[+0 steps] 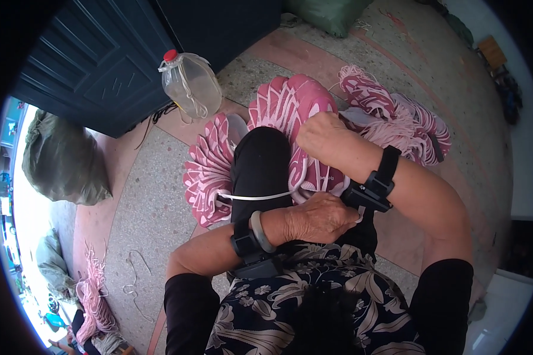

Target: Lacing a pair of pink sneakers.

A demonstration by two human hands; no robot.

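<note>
A row of nested pink shoe uppers (284,100) with white laces lies ahead of my knees, and more pink uppers (205,171) fan out left of my black-trousered leg. My right hand (323,137) is closed at the nearest pink shoe upper (324,177); its fingertips are hidden behind the knuckles. Closer to my lap, my left hand (321,219) pinches a white lace, whose short end shows by its fingertips. A white band (257,197) crosses my left thigh. Both wrists carry black strapped devices.
A clear plastic jug (192,86) with a red cap stands by the dark door (100,59). To the right lie bundles of pink laced uppers (397,118). Green sacks (65,157) and a bundle of pink cords (95,296) lie at the left. A loose white cord (133,284) rests on the floor.
</note>
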